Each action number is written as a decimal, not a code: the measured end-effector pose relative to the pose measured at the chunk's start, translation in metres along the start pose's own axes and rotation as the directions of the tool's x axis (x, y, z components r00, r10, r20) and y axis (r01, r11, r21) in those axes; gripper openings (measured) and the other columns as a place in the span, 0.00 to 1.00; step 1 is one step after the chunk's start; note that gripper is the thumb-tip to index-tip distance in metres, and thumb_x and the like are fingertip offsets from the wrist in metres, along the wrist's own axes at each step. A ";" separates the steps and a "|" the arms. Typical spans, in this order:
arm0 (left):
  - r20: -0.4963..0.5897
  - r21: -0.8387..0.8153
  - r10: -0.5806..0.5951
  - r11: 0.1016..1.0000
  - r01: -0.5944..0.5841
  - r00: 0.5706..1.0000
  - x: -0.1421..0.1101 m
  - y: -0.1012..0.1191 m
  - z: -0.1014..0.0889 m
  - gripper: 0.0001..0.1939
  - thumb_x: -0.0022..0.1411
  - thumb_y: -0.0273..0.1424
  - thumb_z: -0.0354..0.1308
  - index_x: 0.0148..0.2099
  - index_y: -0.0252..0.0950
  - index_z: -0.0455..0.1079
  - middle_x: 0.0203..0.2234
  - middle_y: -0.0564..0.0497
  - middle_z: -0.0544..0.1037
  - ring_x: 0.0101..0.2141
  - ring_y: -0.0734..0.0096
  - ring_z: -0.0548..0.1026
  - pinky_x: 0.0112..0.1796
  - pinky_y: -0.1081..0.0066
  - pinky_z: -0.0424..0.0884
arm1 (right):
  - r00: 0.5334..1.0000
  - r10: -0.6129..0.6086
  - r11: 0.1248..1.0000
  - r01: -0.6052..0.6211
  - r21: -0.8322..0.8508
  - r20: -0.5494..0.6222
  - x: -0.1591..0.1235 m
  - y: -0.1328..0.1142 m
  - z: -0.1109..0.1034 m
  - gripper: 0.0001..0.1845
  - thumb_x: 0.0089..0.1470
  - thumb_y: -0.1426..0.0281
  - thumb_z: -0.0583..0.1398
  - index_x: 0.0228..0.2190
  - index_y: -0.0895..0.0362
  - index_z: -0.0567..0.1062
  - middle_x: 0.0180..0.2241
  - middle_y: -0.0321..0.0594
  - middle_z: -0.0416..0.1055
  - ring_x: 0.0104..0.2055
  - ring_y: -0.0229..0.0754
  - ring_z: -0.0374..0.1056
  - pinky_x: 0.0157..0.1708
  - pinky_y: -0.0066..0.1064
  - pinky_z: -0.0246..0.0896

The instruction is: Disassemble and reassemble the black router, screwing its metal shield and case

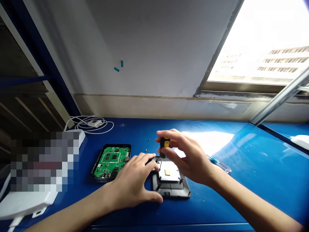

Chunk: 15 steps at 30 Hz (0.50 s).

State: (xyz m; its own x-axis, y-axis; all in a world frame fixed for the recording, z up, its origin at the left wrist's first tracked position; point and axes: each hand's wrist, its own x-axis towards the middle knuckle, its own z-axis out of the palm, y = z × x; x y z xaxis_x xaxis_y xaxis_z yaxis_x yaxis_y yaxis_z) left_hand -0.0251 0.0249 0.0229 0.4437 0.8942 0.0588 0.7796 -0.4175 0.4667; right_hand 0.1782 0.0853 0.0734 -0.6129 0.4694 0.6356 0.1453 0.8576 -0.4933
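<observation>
In my right hand (185, 154) is a small screwdriver with a black and yellow handle (165, 143), gripped by the fingertips. Its thin shaft points down at the upper left corner of a silver metal plate (171, 177) bearing a tan square pad (167, 172). That plate sits in a black plastic casing half (178, 193) on the blue table. My left hand (135, 177) has its fingers spread, the fingertips and thumb resting along the casing's left side. Left of it lies another black casing part holding a green circuit board (113, 161); my left hand covers its right edge.
Two tiny screws (145, 150) lie behind the casing. A clear-handled screwdriver (220, 165) lies right, partly behind my right arm. At left are a white device (31, 203) with a blurred-out top and a coiled white cable (103, 127). A wall (149, 48) stands behind.
</observation>
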 end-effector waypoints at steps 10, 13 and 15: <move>-0.026 -0.041 0.027 0.999 -0.028 0.999 0.000 -0.001 0.001 0.33 0.46 0.52 0.74 0.49 0.42 0.72 0.62 0.42 0.69 0.59 0.40 0.67 0.56 0.44 0.67 | 0.974 0.187 0.982 -0.186 -0.017 0.124 0.011 -0.014 -0.001 0.18 0.70 0.68 0.52 0.59 0.46 0.63 0.51 0.42 0.75 0.42 0.40 0.78 0.37 0.32 0.77; -0.007 -0.053 0.008 0.999 -0.009 1.000 0.000 0.000 0.000 0.33 0.46 0.51 0.75 0.50 0.42 0.72 0.64 0.42 0.67 0.62 0.39 0.65 0.58 0.42 0.65 | 0.964 0.253 0.966 -0.256 0.027 0.082 0.003 -0.017 -0.005 0.17 0.70 0.68 0.50 0.58 0.45 0.63 0.56 0.44 0.72 0.48 0.43 0.77 0.42 0.38 0.78; 0.016 -0.052 0.000 0.999 0.001 1.000 0.000 0.000 -0.001 0.34 0.46 0.50 0.74 0.51 0.42 0.72 0.65 0.41 0.66 0.63 0.37 0.63 0.59 0.40 0.63 | 0.973 0.232 0.972 -0.231 -0.036 0.017 -0.002 -0.019 -0.006 0.15 0.69 0.67 0.54 0.55 0.45 0.66 0.52 0.43 0.72 0.48 0.44 0.76 0.43 0.39 0.77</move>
State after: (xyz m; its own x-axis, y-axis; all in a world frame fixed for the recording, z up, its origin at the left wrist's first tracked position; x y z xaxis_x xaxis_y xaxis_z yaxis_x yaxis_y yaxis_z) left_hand -0.0255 0.0250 0.0243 0.4505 0.8916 0.0447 0.7562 -0.4077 0.5119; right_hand 0.1816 0.0696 0.0853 -0.5753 0.6520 0.4938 0.3109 0.7328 -0.6053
